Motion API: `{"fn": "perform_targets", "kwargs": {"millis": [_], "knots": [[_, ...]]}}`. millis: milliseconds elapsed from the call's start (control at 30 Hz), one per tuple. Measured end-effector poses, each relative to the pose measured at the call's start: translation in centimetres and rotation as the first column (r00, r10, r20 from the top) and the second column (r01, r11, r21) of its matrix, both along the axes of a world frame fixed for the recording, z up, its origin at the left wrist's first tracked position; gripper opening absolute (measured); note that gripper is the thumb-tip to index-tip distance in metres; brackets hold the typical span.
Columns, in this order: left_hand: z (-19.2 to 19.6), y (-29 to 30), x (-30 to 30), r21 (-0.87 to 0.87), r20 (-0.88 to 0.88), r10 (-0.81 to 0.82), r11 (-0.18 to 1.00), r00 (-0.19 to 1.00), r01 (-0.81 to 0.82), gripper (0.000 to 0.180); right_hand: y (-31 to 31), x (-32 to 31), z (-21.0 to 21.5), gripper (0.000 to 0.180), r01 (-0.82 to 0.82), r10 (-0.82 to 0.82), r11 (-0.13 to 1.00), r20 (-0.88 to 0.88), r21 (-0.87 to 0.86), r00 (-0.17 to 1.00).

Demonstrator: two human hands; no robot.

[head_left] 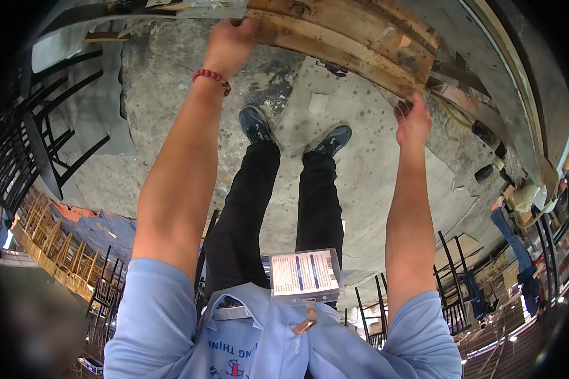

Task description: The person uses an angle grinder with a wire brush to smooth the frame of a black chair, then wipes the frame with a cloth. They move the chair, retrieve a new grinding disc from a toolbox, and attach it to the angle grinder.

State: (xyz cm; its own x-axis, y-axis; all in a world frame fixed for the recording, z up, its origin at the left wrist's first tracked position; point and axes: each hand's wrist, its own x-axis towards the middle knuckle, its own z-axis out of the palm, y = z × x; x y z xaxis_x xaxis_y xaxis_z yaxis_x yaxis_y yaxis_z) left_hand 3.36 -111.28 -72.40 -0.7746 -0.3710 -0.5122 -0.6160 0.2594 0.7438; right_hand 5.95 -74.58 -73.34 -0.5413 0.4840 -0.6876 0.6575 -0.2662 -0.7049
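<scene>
A worn brown wooden board (348, 39), stained and ridged, spans the top of the view in front of me. My left hand (232, 45) is closed at its left end, the thumb lying along the edge and the other fingers partly hidden. Below the board's right corner is my right hand (414, 121), with its fingers curled and the tips close against the wood's lower edge. What those fingers pinch, if anything, is too small to tell. A red beaded bracelet (212, 77) circles my left wrist.
My shoes (256, 124) stand on a stained concrete floor (367, 164). Black metal chair frames (47, 145) are stacked at the left, with wooden frames (54, 243) behind. A long pale curved edge (509, 57) and cables lie at the right. Another person's jeans leg (515, 240) shows there.
</scene>
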Motion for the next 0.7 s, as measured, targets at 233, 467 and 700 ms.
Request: {"fn": "perform_targets", "kwargs": {"millis": [233,467,700], "knots": [[8.7,0.7,-4.0,0.346,-0.04,0.032,0.938,0.999,-0.016,0.025,0.9,1.2,0.7,0.04,-0.118,0.105,0.992,-0.265,-0.035,0.959],[10.2,0.2,-6.2,0.221,0.047,-0.157,0.965,0.986,0.143,0.034,-3.7,-5.3,-3.3,0.046,-0.578,0.906,0.249,0.025,0.777,0.423],[12.1,-0.3,-5.4,0.205,0.056,-0.147,0.97,0.987,0.133,0.03,-14.0,-8.0,-2.5,0.079,-0.723,0.894,-0.327,0.446,0.609,-0.029]]}}
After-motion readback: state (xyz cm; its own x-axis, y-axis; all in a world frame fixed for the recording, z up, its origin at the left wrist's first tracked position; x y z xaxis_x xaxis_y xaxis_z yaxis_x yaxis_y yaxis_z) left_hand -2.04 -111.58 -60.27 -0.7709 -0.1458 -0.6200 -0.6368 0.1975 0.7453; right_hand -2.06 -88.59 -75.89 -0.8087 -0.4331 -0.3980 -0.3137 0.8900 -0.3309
